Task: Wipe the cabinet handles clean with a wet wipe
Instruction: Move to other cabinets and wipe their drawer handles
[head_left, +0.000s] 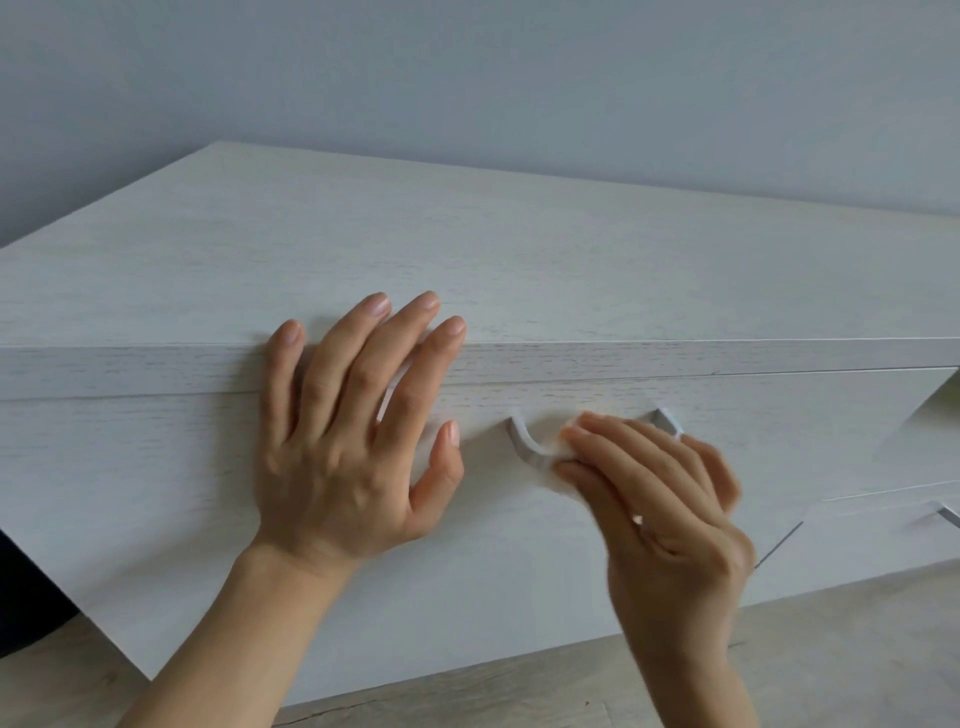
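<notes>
a pale wood-grain cabinet (571, 270) was seen from above, set against a plain grey-blue wall (467, 67), with a light wood-look floor (831, 649) showing below it.

the left hand (348, 441) was laid flat against the front of the top drawer (156, 457), fingers spread wide open and nothing held in it. the fingertips (382, 306) were hooked up over the cabinet's top edge, and the thumb was left sticking out to the right, near the handle but not touching it.

the right hand (660, 499) was curled over the metal drawer handle (524, 441), a silvery bar bent out from the drawer front. a white wet wipe (553, 465) was pinched between the thumb and the fingers, and it was pressed around the handle's bar just right of the left bend. only a bit of the wipe could be made out, bunched up under the fingertips; the rest was hidden by the hand. the handle's right end (667, 418) was seen poking out just above the knuckles, with the middle of the bar covered by the hand. the right hand was a little motion-blurred.

over to the right, a second drawer front was visible lower down, with part of another metal handle (948, 512) caught at the frame edge. a dark patch (26, 597) was seen at the far left beside the cabinet, too dim to identify.
</notes>
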